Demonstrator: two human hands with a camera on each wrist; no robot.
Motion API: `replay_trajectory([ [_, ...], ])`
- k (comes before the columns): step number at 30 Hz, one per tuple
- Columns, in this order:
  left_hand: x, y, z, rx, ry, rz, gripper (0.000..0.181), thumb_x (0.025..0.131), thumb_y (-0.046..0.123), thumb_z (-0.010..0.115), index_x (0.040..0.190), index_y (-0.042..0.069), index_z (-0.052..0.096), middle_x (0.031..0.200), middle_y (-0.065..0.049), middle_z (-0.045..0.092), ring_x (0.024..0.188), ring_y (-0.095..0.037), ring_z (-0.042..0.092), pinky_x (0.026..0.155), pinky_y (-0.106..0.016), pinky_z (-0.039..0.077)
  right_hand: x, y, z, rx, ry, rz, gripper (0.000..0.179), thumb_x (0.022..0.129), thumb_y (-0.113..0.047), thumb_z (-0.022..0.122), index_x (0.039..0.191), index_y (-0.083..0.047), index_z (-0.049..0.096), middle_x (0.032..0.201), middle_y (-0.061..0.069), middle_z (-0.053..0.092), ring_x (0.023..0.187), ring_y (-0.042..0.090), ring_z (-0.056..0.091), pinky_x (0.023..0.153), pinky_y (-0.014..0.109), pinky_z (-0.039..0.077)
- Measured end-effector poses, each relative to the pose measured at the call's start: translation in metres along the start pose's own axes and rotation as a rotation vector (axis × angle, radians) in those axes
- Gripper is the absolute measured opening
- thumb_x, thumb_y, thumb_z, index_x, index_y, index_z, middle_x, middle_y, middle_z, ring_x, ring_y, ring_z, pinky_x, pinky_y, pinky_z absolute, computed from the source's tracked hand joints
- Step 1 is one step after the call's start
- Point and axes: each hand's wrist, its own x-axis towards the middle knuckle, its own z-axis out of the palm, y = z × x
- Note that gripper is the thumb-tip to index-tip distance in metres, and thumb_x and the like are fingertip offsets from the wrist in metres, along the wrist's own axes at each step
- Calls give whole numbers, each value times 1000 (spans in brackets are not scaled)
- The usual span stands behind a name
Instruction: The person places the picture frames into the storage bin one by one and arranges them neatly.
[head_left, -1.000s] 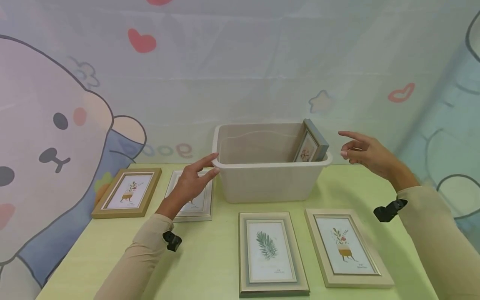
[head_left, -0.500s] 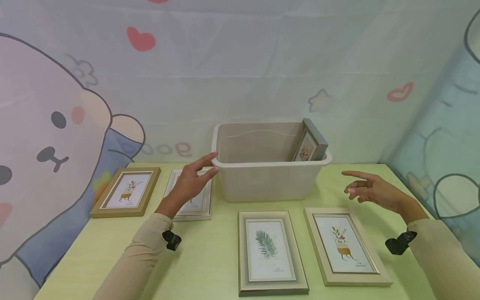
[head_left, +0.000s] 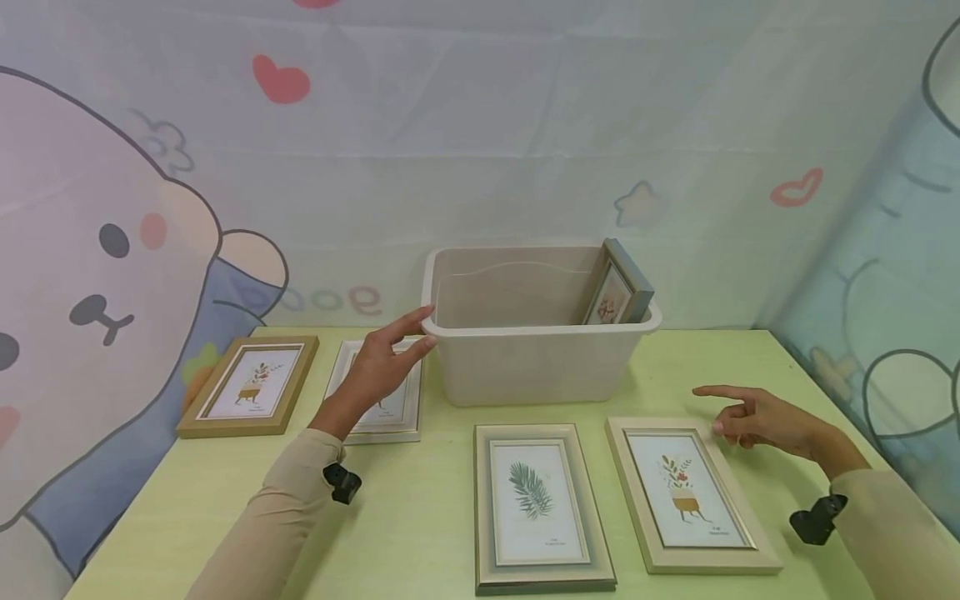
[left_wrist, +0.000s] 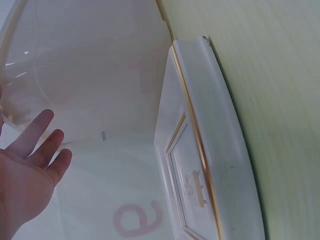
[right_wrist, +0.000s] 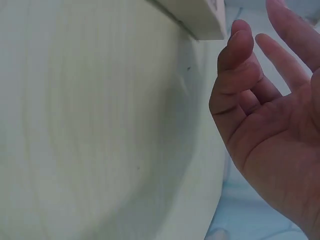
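A cream plastic bin (head_left: 525,367) stands at the table's back. My left hand (head_left: 378,362) touches its left front corner, index finger at the rim and thumb just below. Under that hand lies a white picture frame (head_left: 386,421), partly covered; its edge (left_wrist: 215,130) shows close up in the left wrist view. Beside the upper right edge of a cream picture frame (head_left: 656,533) with a flower print, my right hand (head_left: 772,423) hovers with nothing in it. Its index finger extends and the others bend loosely. A grey-blue picture frame (head_left: 630,279) leans inside the bin's right end.
Left of the cream frame lies a silver-green picture frame (head_left: 486,508) with a leaf print. A brown wooden picture frame (head_left: 300,387) lies at the table's far left. A printed cloth backdrop (head_left: 465,125) hangs right behind the light green table (head_left: 420,517).
My right hand has come down and slightly right, from beside the bin's right end to the cream frame's upper right edge. The left hand stays at the bin's corner.
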Motion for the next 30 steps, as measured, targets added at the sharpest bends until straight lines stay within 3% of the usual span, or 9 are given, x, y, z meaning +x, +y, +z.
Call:
replay_trajectory([
  [3,0,0,1,-1,1,-3,55,100,40,61,151,40,42,136,-11,63,143,-36,42,113,-62,33,-3,4,4,-18,8,22,53,100,-10,59,151,-18,44,80,-5,60,69,8,51,58,31,46],
  [8,0,-1,2,-5,1,5,55,100,39,61,152,37,42,136,-11,63,143,-35,42,114,-62,32,-5,8,11,-111,20,47,61,96,-13,65,150,1,39,72,-5,58,60,6,49,51,28,42],
  [13,0,0,2,-25,7,12,55,100,36,61,152,32,43,134,-12,64,143,-34,42,113,-62,33,-6,8,17,-151,-5,23,70,95,-13,67,150,10,31,68,-5,58,56,4,47,46,28,39],
  [19,1,1,2,-42,10,8,54,100,37,61,151,37,44,132,-11,65,143,-33,42,114,-62,33,-6,9,20,-135,-2,10,72,95,-11,67,151,11,28,66,-5,54,54,5,46,44,28,39],
  [25,1,1,3,-30,21,17,54,100,35,62,151,36,44,132,-11,66,143,-32,43,113,-63,33,-5,10,23,-145,20,-58,63,93,-8,68,150,-1,39,64,-2,52,49,5,40,42,27,38],
  [30,0,1,3,-25,34,25,54,100,32,62,151,31,45,132,-13,66,144,-31,42,112,-63,33,-4,10,28,-175,43,-78,65,93,-8,70,146,10,36,66,-9,45,50,-1,37,43,23,37],
])
